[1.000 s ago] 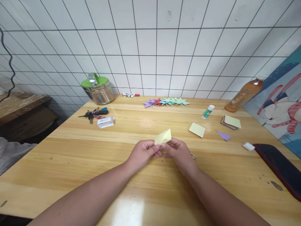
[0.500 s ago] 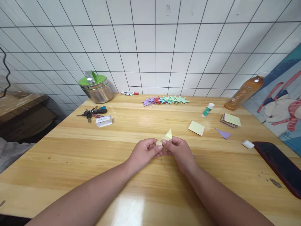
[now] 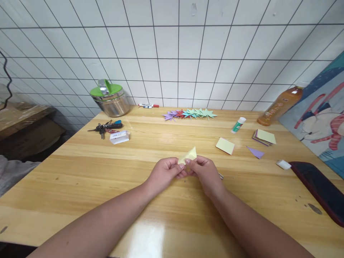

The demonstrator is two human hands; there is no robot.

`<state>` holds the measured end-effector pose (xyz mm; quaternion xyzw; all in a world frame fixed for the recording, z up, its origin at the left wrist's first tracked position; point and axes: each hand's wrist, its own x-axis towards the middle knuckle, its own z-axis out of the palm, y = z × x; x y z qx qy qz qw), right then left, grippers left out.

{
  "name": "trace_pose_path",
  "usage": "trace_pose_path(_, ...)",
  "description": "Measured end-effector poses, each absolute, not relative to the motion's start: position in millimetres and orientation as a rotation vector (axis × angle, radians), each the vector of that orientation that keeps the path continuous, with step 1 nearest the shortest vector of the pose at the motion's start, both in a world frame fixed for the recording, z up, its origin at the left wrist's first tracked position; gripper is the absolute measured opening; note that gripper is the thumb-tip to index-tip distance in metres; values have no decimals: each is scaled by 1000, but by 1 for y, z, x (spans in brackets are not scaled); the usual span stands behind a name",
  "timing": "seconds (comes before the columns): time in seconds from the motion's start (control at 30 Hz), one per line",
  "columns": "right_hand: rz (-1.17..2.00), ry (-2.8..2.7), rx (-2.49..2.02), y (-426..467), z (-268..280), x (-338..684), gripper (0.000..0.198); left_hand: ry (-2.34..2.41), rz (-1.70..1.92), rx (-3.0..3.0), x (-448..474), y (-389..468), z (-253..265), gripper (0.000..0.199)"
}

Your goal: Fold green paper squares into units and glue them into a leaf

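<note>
A small folded piece of yellow paper [image 3: 189,154] is held between my two hands above the middle of the table, one corner pointing up. My left hand [image 3: 167,172] pinches its lower left edge between thumb and fingers. On the lower right edge, my right hand [image 3: 205,171] grips it the same way, the two thumbs close together. My fingers hide the paper's lower part. Beyond my right hand lie a stack of yellow square paper [image 3: 225,146] and a purple paper triangle [image 3: 255,152]. A small object [image 3: 221,176] peeks out beside my right hand, mostly hidden.
Along the wall lie a row of folded paper pieces [image 3: 189,114], a marker [image 3: 148,105] and a green-lidded metal pot [image 3: 113,102]. Keys [image 3: 106,127] and a small white box [image 3: 119,137] are left; a glue stick [image 3: 238,125], bottle [image 3: 281,105], paper stack [image 3: 264,137], eraser [image 3: 283,164] and phone [image 3: 317,190] right.
The yellow paper has turned slightly in my fingers, and its face looks flatter and broader. Both hands stay in nearly the same place.
</note>
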<state>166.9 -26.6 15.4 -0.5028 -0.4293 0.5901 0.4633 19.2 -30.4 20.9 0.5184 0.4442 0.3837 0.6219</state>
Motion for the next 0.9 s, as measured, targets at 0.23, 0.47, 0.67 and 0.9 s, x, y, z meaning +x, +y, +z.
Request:
trace_pose_path(0.23,1453,-1036,-1235,-26,16,167,32,1027,877,1271,18,-28,19,27)
trace_pose_path(0.47,1418,-946,-1285,-23,20,175,31,1058,779,1177,11,-24,17,26)
trace_pose_path(0.67,1317,-870,-1310,-16,26,192,31,1094,744,1058,1,-19,18,25)
trace_pose_path(0.9,1566,-1052,-1289,-24,31,180,38,1058,718,1076,3,-21,19,25)
